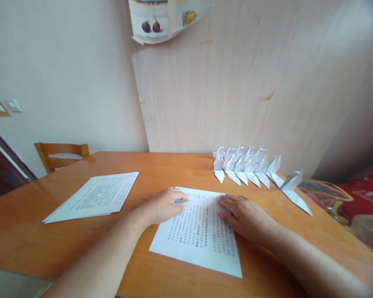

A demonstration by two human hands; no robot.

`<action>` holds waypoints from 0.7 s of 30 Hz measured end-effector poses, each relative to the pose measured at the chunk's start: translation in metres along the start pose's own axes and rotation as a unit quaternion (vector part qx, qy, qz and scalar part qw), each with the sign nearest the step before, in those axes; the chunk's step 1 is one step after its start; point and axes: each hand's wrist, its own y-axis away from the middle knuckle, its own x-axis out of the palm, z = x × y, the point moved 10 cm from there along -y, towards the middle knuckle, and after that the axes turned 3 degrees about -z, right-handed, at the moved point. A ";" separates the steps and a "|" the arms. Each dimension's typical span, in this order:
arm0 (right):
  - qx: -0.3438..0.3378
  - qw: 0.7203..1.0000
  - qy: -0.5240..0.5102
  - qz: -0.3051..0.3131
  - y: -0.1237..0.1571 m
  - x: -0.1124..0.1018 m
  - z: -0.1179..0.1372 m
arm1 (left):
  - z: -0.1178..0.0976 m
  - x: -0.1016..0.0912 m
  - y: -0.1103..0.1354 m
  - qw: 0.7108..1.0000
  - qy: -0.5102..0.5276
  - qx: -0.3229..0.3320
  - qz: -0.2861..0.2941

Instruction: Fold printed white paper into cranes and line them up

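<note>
A sheet of white paper [199, 236] covered in printed text lies flat on the table in front of me, turned slightly askew. At its upper left edge rests my left hand [166, 205], thumb and fingers apart, the fingertips touching the paper. My right hand [248, 217] lies over the upper right edge with its fingers stretched out on the sheet. Neither hand grips anything. Beyond my right hand, several folded white paper figures [239, 165] with pointed ends, rather like origami birds, stand close together in rows. One more folded paper figure [294, 188] sits apart to their right.
A stack of printed sheets [102, 194] lies on the left of the wooden table [161, 165]. Behind the table's far left corner is a wooden chair [64, 155]. A wall with a curling fruit picture [161, 25] rises behind. Red material [360, 194] shows past the right edge.
</note>
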 end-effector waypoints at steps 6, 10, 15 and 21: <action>0.007 0.999 -0.016 0.028 0.002 0.009 -0.011 | -0.016 0.003 0.008 0.997 -0.044 0.045 0.040; 0.023 0.999 -0.036 0.004 0.004 -0.001 -0.013 | -0.019 0.004 0.009 0.997 -0.036 0.042 0.045; 0.023 0.992 -0.122 0.022 0.014 -0.017 -0.004 | -0.018 0.001 0.008 0.999 -0.015 0.022 0.038; -0.025 0.979 -0.170 0.113 0.033 -0.018 0.019 | -0.024 0.002 0.010 0.998 0.007 0.030 0.061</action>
